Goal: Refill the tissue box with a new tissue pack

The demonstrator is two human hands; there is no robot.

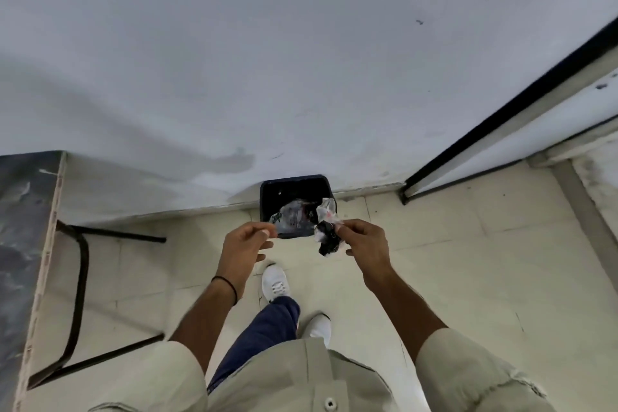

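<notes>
A crumpled clear plastic tissue wrapper with dark and red print is stretched between both hands, just above a small black bin on the floor by the wall. My left hand pinches the wrapper's left edge between thumb and fingers. My right hand grips the bunched right end, where a dark piece hangs down. No tissue box or new tissue pack is in view.
A white wall rises behind the bin. A dark-topped table with black metal legs stands at the left. A black-edged door frame runs at the right. My feet in white shoes stand on pale floor tiles.
</notes>
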